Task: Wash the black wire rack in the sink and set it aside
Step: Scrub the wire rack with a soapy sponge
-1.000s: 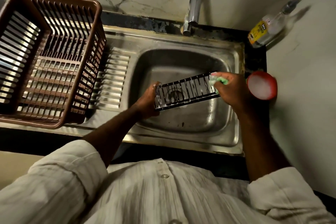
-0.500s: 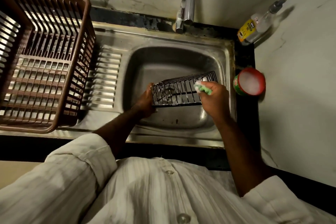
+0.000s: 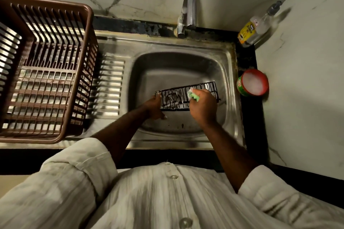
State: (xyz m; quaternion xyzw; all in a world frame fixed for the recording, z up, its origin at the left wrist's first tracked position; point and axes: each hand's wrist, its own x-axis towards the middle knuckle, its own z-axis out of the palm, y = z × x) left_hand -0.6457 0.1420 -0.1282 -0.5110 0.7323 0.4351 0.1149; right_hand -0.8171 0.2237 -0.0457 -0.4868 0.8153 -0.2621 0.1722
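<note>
Beside the sink (image 3: 229, 72), brown basket (image 3: 89, 46), foamy tub (image 3: 242, 90), bottle (image 3: 254, 29)

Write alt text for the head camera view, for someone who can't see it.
Over a steel sink, a person's left hand holds a black wire rack while the right hand presses a green sponge against it. A brown basket sits left, a foamy tub right.

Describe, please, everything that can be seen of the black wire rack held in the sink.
The black wire rack is a long, narrow rectangular grid of thin dark wires, metal by its look, with a raised rim. It is held tilted inside the sink, near the drain. The left hand grips its left end; the right hand presses a green sponge against its middle.
</note>
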